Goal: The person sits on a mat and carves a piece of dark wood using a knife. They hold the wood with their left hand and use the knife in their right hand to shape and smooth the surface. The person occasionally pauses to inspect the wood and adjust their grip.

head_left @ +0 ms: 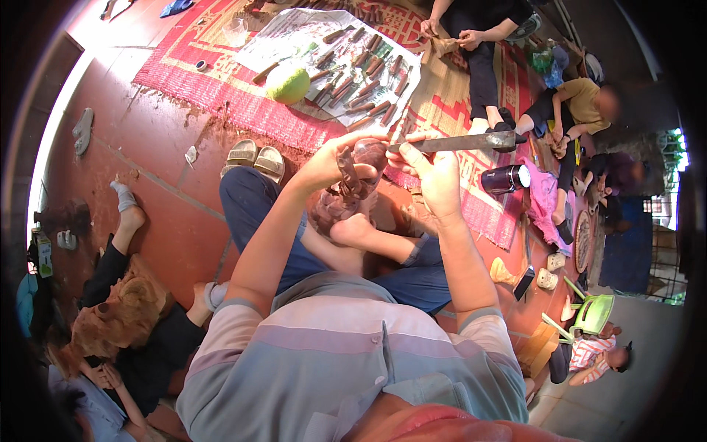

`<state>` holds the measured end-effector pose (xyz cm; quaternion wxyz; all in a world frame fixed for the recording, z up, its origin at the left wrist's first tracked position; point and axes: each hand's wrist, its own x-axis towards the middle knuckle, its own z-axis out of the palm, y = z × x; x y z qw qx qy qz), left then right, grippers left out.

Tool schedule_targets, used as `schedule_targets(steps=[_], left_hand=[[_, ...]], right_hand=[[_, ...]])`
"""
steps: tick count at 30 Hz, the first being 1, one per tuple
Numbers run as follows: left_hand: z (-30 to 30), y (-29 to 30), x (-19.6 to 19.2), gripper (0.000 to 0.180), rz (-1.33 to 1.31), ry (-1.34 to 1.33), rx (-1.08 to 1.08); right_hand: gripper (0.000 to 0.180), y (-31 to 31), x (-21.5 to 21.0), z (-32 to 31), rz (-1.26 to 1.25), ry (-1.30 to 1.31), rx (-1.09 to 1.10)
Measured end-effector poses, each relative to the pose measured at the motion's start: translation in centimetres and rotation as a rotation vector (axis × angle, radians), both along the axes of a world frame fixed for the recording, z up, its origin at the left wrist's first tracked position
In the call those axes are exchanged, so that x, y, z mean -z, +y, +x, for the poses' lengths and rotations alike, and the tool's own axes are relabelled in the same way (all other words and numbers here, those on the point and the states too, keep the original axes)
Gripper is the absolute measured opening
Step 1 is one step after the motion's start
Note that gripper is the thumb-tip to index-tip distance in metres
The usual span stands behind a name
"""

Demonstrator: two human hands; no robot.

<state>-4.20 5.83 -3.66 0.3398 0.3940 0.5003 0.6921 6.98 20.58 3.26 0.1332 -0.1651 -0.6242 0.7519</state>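
I sit cross-legged with both hands raised in front of me. My left hand (330, 168) is closed around a dark reddish-brown wood carving (370, 155), whose lower part (324, 214) reaches down near my bare foot. In my right hand (440, 184) is a long, flat, grey bar-shaped tool (471, 142). Its far end points right, past my fingers. The short end comes close to the top of the carving, by my left fingertips. I cannot tell whether it touches the wood.
Several wooden-handled carving tools (361, 59) lie on a white sheet (283, 29) over a red patterned mat, beside a green round fruit (287, 83). Sandals (254, 160), a dark tumbler (502, 179) and a phone (523, 283) surround me. Other people sit close on both sides; one has a large wood carving (121, 309).
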Motion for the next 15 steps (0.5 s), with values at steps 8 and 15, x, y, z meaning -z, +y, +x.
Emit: schedule_targets(steps=[8,15], left_hand=[[1.9,0.5,1.5,0.057,0.207,-0.574,-0.107],[2.9,2.7,4.5,0.059,0.400,-0.652,-0.263]], right_hand=[[0.010,-1.7,0.5,0.1,0.502,0.019,-0.082],[0.013,1.1,-1.0,-2.5,0.766,0.017,-0.300]])
